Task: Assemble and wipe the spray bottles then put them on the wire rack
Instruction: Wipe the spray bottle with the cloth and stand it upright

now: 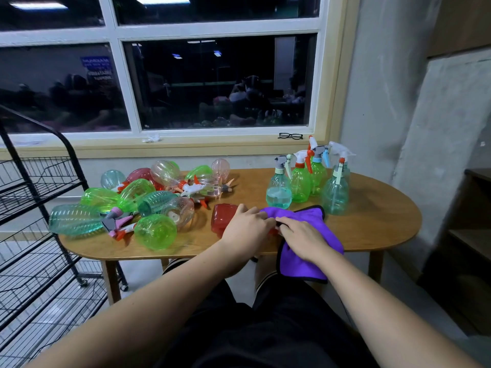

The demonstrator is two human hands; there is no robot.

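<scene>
A red bottle (224,217) lies on its side near the front of the wooden table (372,224). My left hand (245,228) grips its right part, fingers curled over it. My right hand (303,241) holds a purple cloth (300,216) against the bottle's hidden end; the cloth hangs over the table's front edge. Several assembled spray bottles (300,179), green and teal, stand upright at the back right. A heap of loose bottles (143,197) and spray heads (117,221) covers the table's left half.
A black wire rack (34,208) on wheels stands left of the table. Black glasses (290,136) lie on the window sill behind. A grey wall and a dark shelf unit (473,235) stand to the right.
</scene>
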